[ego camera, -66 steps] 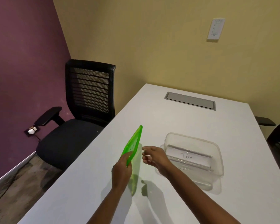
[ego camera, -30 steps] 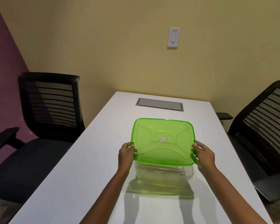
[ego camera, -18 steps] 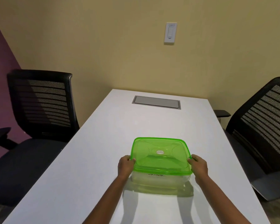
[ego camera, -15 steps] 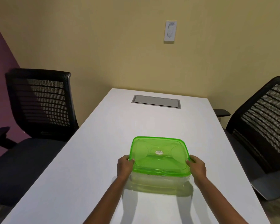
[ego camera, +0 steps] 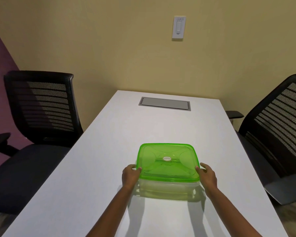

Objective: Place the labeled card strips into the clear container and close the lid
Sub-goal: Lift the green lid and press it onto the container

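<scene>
A translucent green lid (ego camera: 167, 161) lies flat on top of the clear container (ego camera: 167, 187), which stands on the white table (ego camera: 96, 177). My left hand (ego camera: 130, 175) grips the lid's left edge, thumb on the rim. My right hand (ego camera: 206, 175) grips the right edge the same way. The card strips inside are hidden behind the green lid and the container's hazy wall.
A black mesh office chair (ego camera: 39, 106) stands to the left of the table, another chair (ego camera: 278, 124) to the right. A grey cable hatch (ego camera: 164, 103) is set into the far end of the table. A wall switch (ego camera: 178, 27) is on the yellow wall.
I brought the lid from upright at the left over the container, then lowered it with both hands. It now sits level on the rim; my hands stay at its sides.
</scene>
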Demonstrator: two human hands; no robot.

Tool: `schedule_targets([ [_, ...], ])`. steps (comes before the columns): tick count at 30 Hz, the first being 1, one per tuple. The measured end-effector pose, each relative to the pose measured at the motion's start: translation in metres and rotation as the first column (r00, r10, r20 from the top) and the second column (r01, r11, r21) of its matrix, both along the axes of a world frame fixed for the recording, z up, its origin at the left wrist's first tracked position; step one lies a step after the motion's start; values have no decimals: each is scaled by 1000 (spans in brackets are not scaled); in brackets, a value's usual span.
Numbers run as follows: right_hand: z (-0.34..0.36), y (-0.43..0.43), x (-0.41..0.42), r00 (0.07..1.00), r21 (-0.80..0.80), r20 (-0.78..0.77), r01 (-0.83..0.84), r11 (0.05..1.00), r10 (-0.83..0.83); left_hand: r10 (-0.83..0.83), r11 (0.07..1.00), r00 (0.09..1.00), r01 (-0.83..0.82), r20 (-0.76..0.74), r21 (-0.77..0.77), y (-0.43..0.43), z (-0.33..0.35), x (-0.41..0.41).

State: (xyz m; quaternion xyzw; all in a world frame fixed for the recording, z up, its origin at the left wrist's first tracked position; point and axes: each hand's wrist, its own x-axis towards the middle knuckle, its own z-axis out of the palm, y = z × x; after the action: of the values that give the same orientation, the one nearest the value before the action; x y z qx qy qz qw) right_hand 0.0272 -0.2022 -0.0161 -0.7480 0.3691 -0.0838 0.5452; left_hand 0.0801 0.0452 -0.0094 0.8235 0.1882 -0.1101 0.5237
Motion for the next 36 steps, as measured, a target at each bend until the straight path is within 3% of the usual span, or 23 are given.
schedule_targets([
  [4,-10,2,-9,999,59,-42,32,998,-29,-22,998,1000,21,-16,-51,5,-5,-7],
  [8,-18,4,-19,999,142,-18,33,989,-30,-8,957,994,-23,-108,-288,6,-8,-10],
  [13,-15,3,-21,999,132,4,45,990,-46,41,912,991,-90,-130,-401,3,-9,-8],
  [19,-19,2,-19,998,179,21,62,982,-67,32,910,992,-78,-119,-407,3,-12,-10],
  [27,-24,-2,-17,994,211,36,89,973,-99,150,867,982,-187,-116,-463,1,-20,-10],
  [36,-17,-11,-8,989,339,-87,146,929,-123,156,865,981,-194,-119,-463,2,-18,-11],
])
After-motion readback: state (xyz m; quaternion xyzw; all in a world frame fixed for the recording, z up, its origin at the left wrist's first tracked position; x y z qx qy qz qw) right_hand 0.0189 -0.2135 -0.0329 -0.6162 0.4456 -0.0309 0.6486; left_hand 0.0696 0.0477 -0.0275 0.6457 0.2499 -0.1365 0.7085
